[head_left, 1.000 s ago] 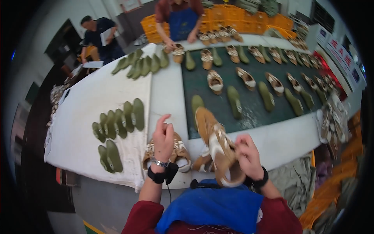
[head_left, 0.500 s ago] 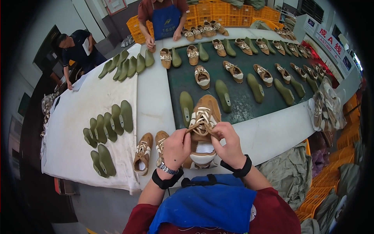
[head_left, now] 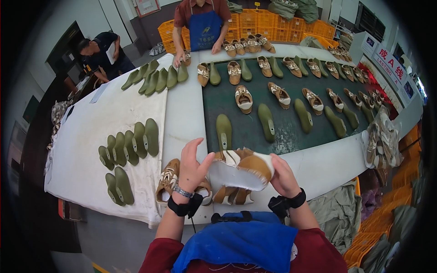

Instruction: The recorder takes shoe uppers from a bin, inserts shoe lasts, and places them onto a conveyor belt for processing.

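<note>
A brown and white shoe upper (head_left: 246,168) is turned on its side in front of me, its pale underside facing me. My right hand (head_left: 283,176) grips its right end, the fingers partly hidden behind it. My left hand (head_left: 193,166) is open by the other end, fingers apart, the thumb close to the upper; I cannot tell if it touches. Below the held upper, more brown uppers (head_left: 233,195) lie at the near table edge. Another brown shoe upper (head_left: 168,179) sits left of my left wrist. A green shoe last (head_left: 223,131) lies just beyond my hands.
A dark green belt (head_left: 291,136) carries rows of brown uppers and green lasts. On the white cloth (head_left: 77,159) at left stand several green lasts (head_left: 151,136). Across the table, a person in a blue apron (head_left: 202,32) touches an upper. Orange crates (head_left: 378,223) and grey cloth are at right.
The upper has been tipped from upright onto its side. My left hand has let go of the lace and opened; my right hand has moved from the lace to the upper's right end.
</note>
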